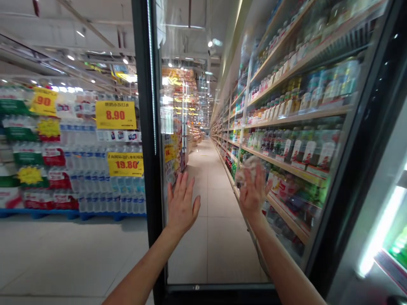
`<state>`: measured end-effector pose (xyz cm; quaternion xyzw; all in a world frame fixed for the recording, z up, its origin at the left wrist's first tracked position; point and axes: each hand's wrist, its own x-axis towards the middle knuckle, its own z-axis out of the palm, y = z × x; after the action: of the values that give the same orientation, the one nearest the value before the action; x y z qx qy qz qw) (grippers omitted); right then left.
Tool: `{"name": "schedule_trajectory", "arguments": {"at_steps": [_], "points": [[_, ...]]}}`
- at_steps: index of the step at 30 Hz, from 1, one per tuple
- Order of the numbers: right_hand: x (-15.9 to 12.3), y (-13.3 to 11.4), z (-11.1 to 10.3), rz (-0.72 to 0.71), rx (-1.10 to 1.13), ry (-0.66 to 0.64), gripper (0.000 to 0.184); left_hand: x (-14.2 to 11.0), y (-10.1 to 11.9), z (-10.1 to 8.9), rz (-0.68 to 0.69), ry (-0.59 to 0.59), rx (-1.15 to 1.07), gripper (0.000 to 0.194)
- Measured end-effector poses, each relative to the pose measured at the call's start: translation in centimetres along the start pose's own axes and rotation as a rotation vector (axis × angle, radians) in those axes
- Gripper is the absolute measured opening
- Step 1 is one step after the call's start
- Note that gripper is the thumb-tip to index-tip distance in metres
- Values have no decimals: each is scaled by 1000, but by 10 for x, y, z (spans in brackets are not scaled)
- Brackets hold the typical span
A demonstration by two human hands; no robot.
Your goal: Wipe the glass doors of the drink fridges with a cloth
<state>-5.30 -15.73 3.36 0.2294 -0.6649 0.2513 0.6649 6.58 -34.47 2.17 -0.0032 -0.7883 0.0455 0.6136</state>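
In front of me stands a glass door point(207, 248) with a dark frame point(144, 106). My left hand point(182, 206) lies flat against the pane near its left side, palm to the glass, fingers stretched and holding nothing. A crumpled, light-coloured cloth point(248, 166) is pressed on the glass farther right, under the fingers of my right hand point(253, 198). That hand and the cloth are slightly blurred, and the hand hides part of the cloth.
Through the pane, or mirrored in it, run long shelves of bottled drinks point(286, 101). Left of the door, stacked water packs point(95, 169) with yellow price signs point(116, 115) stand on blue pallets point(73, 215). A lit cooler edge point(381, 228) is at far right.
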Motion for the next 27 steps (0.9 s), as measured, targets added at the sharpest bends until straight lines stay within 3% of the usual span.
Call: {"name": "schedule_trajectory", "arguments": {"at_steps": [2,4,6,8,10,11,15,17,20,24,27], "points": [[14,12,2,189,-43,116,51,10,0,2,-28,6,-8,61],[19,5,4,234,-42,135,51,14,-1,5,-47,5,-12,63],[15,-18,4,85,10,47,49,14,-3,8,-51,10,-7,64],[9,-39,3,-156,73,-84,47,12,-5,9,-47,11,7,64],[10,-44,2,-308,91,-156,47,10,-7,9,-26,9,16,63],[15,-39,2,-302,76,-150,47,10,-8,8,-11,7,17,63],[44,-4,3,98,-39,49,50,11,-10,5,22,9,5,62],[44,-6,5,127,-28,62,51,10,-10,5,12,9,-10,63],[11,-45,10,-114,84,-43,48,-2,-11,5,7,-11,-34,65],[-53,-102,19,-238,177,-160,44,-38,-21,1,2,-53,-43,67],[-75,-100,18,-336,213,-245,42,-65,-31,-7,12,-70,-64,70]]}}
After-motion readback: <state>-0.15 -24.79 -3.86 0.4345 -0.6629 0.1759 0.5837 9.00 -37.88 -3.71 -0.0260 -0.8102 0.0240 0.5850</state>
